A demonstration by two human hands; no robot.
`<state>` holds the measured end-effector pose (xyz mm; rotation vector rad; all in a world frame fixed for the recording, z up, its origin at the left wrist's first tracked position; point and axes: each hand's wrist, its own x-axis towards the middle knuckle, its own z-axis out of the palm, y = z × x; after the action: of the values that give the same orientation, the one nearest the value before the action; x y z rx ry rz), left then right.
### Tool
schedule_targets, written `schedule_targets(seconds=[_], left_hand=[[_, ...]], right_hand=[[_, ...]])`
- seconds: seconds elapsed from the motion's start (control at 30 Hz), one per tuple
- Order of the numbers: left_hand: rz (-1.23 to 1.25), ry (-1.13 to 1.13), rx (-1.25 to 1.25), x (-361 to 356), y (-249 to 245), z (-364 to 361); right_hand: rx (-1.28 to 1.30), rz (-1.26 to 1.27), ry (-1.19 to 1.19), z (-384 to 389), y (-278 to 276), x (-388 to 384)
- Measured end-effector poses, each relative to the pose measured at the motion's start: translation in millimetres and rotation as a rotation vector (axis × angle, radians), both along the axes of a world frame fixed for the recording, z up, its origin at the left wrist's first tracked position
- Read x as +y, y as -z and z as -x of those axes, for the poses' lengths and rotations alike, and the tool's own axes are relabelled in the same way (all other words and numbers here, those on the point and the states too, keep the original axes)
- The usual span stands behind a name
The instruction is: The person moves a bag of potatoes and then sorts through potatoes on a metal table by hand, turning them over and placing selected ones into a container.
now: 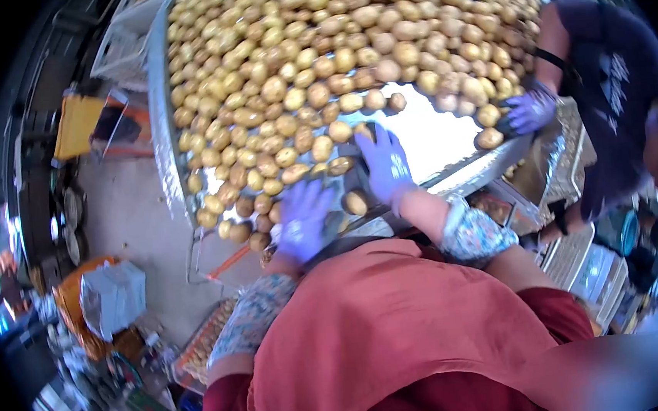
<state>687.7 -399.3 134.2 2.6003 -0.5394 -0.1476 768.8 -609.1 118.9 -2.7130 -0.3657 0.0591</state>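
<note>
Many yellow-brown potatoes cover a shiny metal table. My left hand, in a purple glove, lies with its fingers spread at the near edge of the potatoes. My right hand, also gloved in purple, reaches forward onto the table. Its fingers touch or nearly touch a dark potato at their tips; whether they grip it I cannot tell. Between my two hands a single potato lies by the table's near edge.
A co-worker in dark clothes stands at the right, a purple-gloved hand at the potatoes. White crates stand at the upper left. A crate of potatoes sits low on the left, near a pale blue box.
</note>
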Motion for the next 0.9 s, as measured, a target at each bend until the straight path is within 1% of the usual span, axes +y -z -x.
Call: schedule_targets(seconds=[0.03,0.07,0.1,0.13,0.17,0.2,0.23,0.27,0.3,0.33,0.37,0.4,0.47,0.5,0.53,0.6,0.63,0.67,0.7,0.73,0.8,0.83,0.87,0.9], left_hand=[[-0.06,0.066,-0.043,-4.4,18.5,4.2],[-0.182,0.141,-0.061,-3.6,30.0,5.6],[-0.185,0.149,-0.07,6.4,24.5,6.0],[-0.185,0.155,-0.071,16.7,19.0,10.2],[-0.178,0.138,-0.053,36.9,23.0,20.9],[-0.166,0.129,-0.036,61.2,26.9,34.0],[-0.248,0.084,0.087,80.7,9.6,36.9],[-0.227,-0.021,-0.058,107.2,11.8,55.2],[-0.22,-0.148,-0.117,124.4,5.5,68.2],[-0.231,-0.254,-0.17,134.7,-5.7,72.2],[-0.216,-0.418,-0.239,137.9,-8.5,71.7],[-0.196,-0.58,-0.307,138.6,-7.9,69.9],[-0.088,-0.713,-0.368,126.5,-1.9,57.8],[-0.03,-0.774,-0.401,116.6,0.8,48.6],[0.037,-0.744,-0.357,102.6,-5.1,39.8],[-0.044,-0.699,-0.312,92.9,-1.6,38.8],[-0.018,-0.66,-0.345,92.5,-6.2,34.8],[-0.018,-0.677,-0.362,92.4,-14.0,28.4],[-0.01,-0.712,-0.381,90.6,-17.4,20.4],[-0.003,-0.747,-0.391,86.2,-18.2,14.5],[0.076,-0.607,-0.388,63.8,-4.6,-6.0],[-0.103,-0.501,-0.212,43.4,-5.4,-5.7],[-0.268,-0.364,-0.052,22.9,-6.1,-5.3],[-0.234,-0.35,-0.131,8.5,13.1,8.5]], right_hand=[[0.129,-0.031,-0.133,16.3,-11.6,4.7],[0.258,-0.056,-0.272,24.7,-21.3,3.1],[0.272,-0.134,-0.418,24.9,-13.8,-9.8],[0.274,-0.207,-0.432,23.3,-6.6,-20.5],[0.562,-0.557,-0.183,16.4,2.8,-35.9],[0.751,-0.944,0.132,9.0,12.2,-51.3],[0.195,-0.482,-0.149,2.7,-7.8,-65.4],[-0.032,-0.126,-0.241,-10.9,-45.5,-68.9],[-0.046,-0.028,-0.064,-14.2,-60.9,-72.4],[-0.169,0.055,-0.134,-16.7,-60.7,-72.9],[-0.302,0.141,-0.192,-19.3,-60.3,-73.3],[-0.125,0.021,-0.192,-13.6,-72.5,-55.5],[0.201,-0.218,-0.354,15.2,-44.0,-35.6],[0.202,0.063,-0.494,25.8,-46.1,-15.0],[0.045,0.049,-0.571,38.3,-35.0,-8.7],[0.107,-0.02,-0.578,42.1,-33.5,-5.7],[0.093,-0.115,-0.526,34.6,-41.2,-8.4],[0.07,-0.212,-0.473,22.8,-47.6,-10.9],[-0.083,-0.163,-0.428,11.7,-47.7,-12.3],[-0.06,-0.127,-0.391,-0.1,-45.9,-9.3],[0.087,0.039,-0.432,-1.6,-32.6,8.2],[-0.066,0.123,-0.52,6.8,-13.1,16.4],[-0.07,0.116,-0.485,16.5,-11.7,27.9],[0.024,0.058,-0.493,18.5,-14.4,28.2]])
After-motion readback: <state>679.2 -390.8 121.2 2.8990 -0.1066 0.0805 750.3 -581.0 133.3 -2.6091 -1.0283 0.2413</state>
